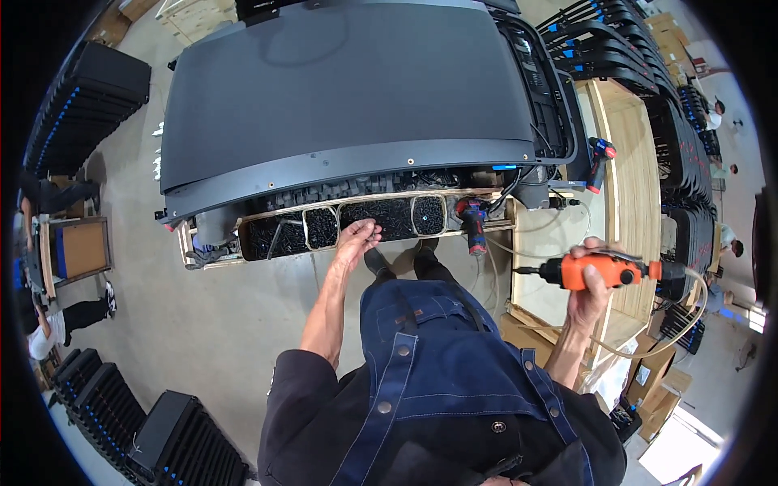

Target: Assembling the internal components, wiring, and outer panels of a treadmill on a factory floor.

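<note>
My right hand [590, 296] grips an orange and black electric screwdriver [596, 273], held level with its bit pointing left and a pale cord looping from its rear end. My left hand [358, 240] is at the near edge of a long wooden tray [279, 257] filled with small black screws [377, 217]. Its fingers are pinched together; whatever is between them is too small to make out. Beyond the tray stands a large dark grey curved panel [348, 89] with a few brass-coloured fastener spots along its near edge.
A red and black cordless drill [472, 227] hangs at the tray's right end. Another cordless drill [598, 162] rests by a wooden crate [628, 162] at right. Stacked black panels [101, 77] stand at left, more [190, 441] at lower left. People [61, 320] are farther off on both sides.
</note>
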Demonstrator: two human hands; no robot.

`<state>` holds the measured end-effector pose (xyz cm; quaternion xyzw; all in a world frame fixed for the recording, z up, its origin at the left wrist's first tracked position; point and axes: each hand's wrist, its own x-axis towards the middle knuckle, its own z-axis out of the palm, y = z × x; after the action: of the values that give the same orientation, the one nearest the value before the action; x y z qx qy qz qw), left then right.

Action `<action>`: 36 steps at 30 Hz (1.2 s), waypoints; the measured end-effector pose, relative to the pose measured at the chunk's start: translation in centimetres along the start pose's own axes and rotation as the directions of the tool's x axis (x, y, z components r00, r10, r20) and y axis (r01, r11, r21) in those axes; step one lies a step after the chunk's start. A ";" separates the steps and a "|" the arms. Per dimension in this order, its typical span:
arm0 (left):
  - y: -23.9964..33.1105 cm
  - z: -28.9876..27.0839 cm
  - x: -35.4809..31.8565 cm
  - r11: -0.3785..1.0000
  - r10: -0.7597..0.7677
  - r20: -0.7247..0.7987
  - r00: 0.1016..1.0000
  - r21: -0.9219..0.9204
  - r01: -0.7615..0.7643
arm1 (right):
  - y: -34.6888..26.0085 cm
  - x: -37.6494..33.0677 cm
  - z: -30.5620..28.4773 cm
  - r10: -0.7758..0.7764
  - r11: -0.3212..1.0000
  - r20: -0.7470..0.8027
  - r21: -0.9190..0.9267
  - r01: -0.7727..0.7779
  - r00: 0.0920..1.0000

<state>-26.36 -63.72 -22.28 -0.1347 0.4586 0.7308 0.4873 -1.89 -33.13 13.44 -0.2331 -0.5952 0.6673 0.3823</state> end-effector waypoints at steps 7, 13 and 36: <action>2.0 6.3 -5.6 0.985 0.026 0.082 0.996 -0.175 -0.011 | 2.0 -0.1 7.6 0.120 0.969 0.142 0.200 -0.147 0.983; 4.2 12.2 -10.4 0.986 0.010 0.239 0.971 -0.164 0.031 | 3.9 0.8 10.2 0.160 0.918 0.156 0.339 -0.205 0.975; 6.2 30.0 -6.1 0.820 0.396 0.133 0.908 0.394 -0.415 | 7.1 10.1 1.5 0.189 0.834 -0.120 0.543 -0.095 0.975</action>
<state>-21.10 -43.90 1.27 0.0888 0.6096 0.7067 0.3480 -10.76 -26.04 8.23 -0.2170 -0.3326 0.8107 0.4301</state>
